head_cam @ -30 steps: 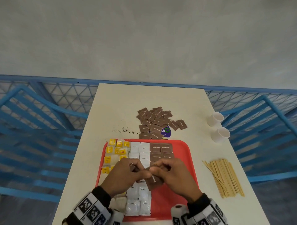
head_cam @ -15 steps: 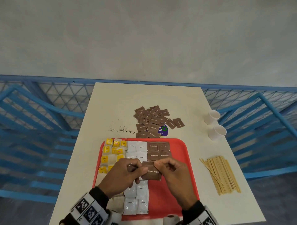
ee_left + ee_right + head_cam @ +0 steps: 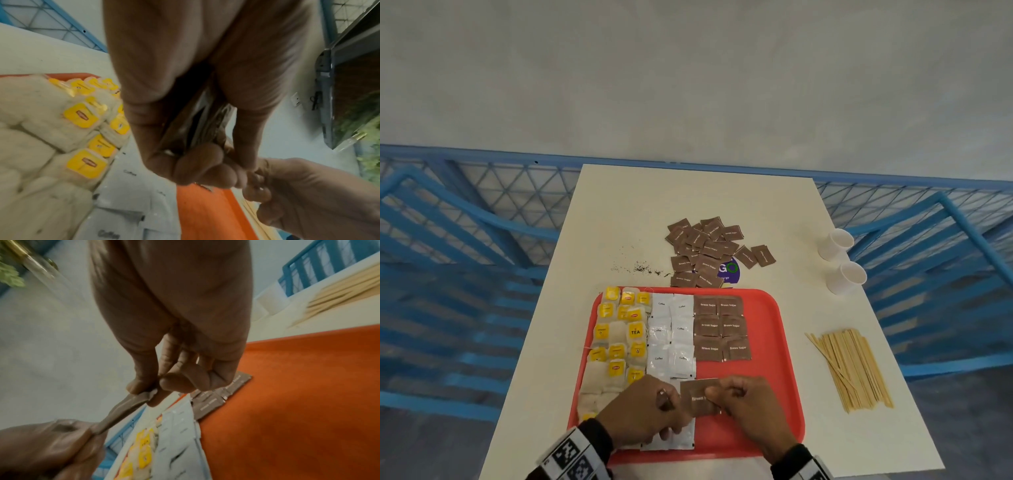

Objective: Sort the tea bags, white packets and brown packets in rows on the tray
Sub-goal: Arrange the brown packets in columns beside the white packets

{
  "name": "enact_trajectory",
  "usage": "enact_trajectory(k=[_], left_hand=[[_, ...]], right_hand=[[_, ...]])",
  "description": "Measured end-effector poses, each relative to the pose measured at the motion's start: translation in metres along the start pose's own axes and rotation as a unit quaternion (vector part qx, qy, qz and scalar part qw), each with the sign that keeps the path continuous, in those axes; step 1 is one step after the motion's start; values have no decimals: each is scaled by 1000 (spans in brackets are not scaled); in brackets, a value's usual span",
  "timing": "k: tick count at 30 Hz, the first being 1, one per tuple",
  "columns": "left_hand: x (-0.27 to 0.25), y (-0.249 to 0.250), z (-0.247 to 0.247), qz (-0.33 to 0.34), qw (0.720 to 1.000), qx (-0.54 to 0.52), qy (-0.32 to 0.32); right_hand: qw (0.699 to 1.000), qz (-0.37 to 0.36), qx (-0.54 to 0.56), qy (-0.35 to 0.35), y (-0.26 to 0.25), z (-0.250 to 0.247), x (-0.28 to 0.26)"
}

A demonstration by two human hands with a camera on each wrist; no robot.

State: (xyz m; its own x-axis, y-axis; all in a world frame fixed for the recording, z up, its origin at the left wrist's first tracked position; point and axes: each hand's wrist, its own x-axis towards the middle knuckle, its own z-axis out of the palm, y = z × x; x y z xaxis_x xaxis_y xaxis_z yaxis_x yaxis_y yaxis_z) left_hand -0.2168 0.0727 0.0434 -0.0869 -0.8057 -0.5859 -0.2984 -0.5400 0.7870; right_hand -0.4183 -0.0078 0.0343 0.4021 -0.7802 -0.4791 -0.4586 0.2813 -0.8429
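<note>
- My left hand [image 3: 643, 409] and right hand [image 3: 748, 406] pinch one brown packet [image 3: 697, 397] above the red tray [image 3: 784, 370].
- Loose brown packets [image 3: 705, 251], two cups [image 3: 842, 262] and stir sticks [image 3: 852, 368] lie beyond on the table [image 3: 619, 212].

Even, soft daylight throughout, no hard shadows cast, head view sharp with curved edges, both wrist views strongly distorted, motion blur noted, backgrounds rendered unfocused.

Both hands hover over the tray's near edge, knuckles up. The left hand [image 3: 643, 407] and right hand [image 3: 748, 406] each pinch one brown packet [image 3: 697, 397] between thumb and curled fingers.
</note>
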Motion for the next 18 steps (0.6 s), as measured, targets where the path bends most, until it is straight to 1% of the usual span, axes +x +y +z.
enact_trajectory(k=[2, 3, 8, 13, 18], left_hand=[[-1, -7, -2, -14, 1000, 14, -9], [-2, -11, -4, -20, 1000, 12, -1], [-5, -26, -13, -53, 996, -31, 72], [-5, -26, -14, -50, 992, -68, 89], [-7, -25, -15, -58, 984, -133, 104]], right_hand=[[999, 23, -24, 3, 11, -4, 10], [999, 35, -34, 10, 17, -7, 16], [996, 62, -50, 38, 38, -15, 52], [993, 80, -72, 52, 46, -7, 77], [983, 97, -130, 86, 45, -1, 81]])
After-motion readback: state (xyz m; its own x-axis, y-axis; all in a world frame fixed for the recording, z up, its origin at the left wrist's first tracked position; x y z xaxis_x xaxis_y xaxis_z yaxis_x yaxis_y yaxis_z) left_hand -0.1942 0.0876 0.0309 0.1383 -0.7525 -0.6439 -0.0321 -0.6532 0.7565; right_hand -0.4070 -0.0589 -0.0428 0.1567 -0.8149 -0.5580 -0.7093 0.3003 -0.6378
